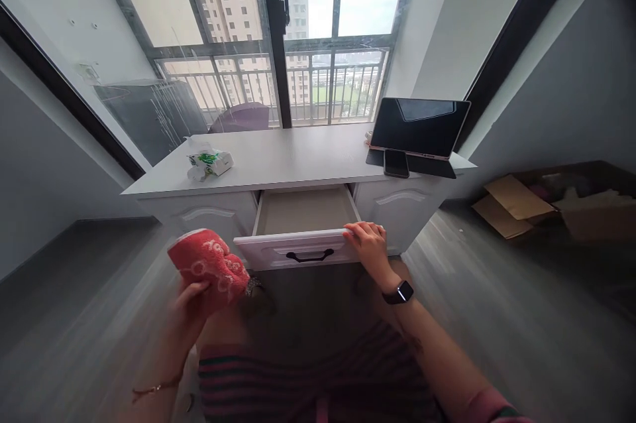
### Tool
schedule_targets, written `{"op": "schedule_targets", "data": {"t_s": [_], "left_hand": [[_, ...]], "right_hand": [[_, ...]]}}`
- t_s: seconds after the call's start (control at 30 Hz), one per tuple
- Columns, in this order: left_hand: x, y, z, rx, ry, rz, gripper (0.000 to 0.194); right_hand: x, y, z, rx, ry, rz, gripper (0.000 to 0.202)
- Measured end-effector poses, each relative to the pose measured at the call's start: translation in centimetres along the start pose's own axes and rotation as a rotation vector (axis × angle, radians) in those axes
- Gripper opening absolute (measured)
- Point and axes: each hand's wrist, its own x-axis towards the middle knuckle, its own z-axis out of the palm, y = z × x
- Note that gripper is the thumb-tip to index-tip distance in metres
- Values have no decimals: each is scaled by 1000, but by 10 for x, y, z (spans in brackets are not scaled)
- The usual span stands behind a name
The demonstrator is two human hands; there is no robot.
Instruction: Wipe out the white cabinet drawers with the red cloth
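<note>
A red cloth with a white pattern [211,264], which looks like a small towel, is bunched in my left hand [191,307]. That hand is closed on it, to the left of the pulled-out drawer [298,211]. The drawer's inside looks bare, and its white front carries a black handle [310,256]. At the right end of the drawer front, my right hand [368,247] has its fingers hooked over the top edge. A dark smartwatch [398,292] is on the right wrist.
The white cabinet top [293,154] bears a tissue pack [211,161] at left. A tablet [420,128] stands at right, with a phone [396,163] before it. An open cardboard box [521,204] lies on the floor at right. Windows [342,32] rise behind.
</note>
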Motion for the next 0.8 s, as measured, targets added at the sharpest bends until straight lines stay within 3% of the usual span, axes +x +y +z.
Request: {"op": "schedule_targets", "data": {"t_s": [0.03, 0.1, 0.17, 0.23, 0.33, 0.47, 0.57, 0.67, 0.8], "left_hand": [[-9, -20, 2, -37, -48, -81, 32], [-20, -59, 12, -40, -4, -165, 39], [-21, -90, 27, 60, 125, -101, 45], [-15, -110, 41, 174, 219, 40, 43], [-1, -116, 56, 422, 329, 280, 42], [19, -103, 73, 759, 424, 560, 44], [34, -101, 87, 823, 415, 645, 35], [44, -107, 100, 802, 479, 717, 26], [43, -114, 114, 831, 486, 782, 31]], "right_hand": [[4, 1, 3, 0, -13, 10, 28], [11, 2, 7, 1, -38, 30, 29], [15, 3, 7, 8, -64, 44, 31], [17, 3, 6, 19, -89, 48, 31], [17, 2, 3, 17, -105, 50, 30], [16, 1, 3, 5, -98, 54, 31], [15, 2, 5, 7, -105, 64, 31], [16, 3, 6, 12, -109, 64, 31], [18, 5, 4, 27, -113, 41, 34]]}}
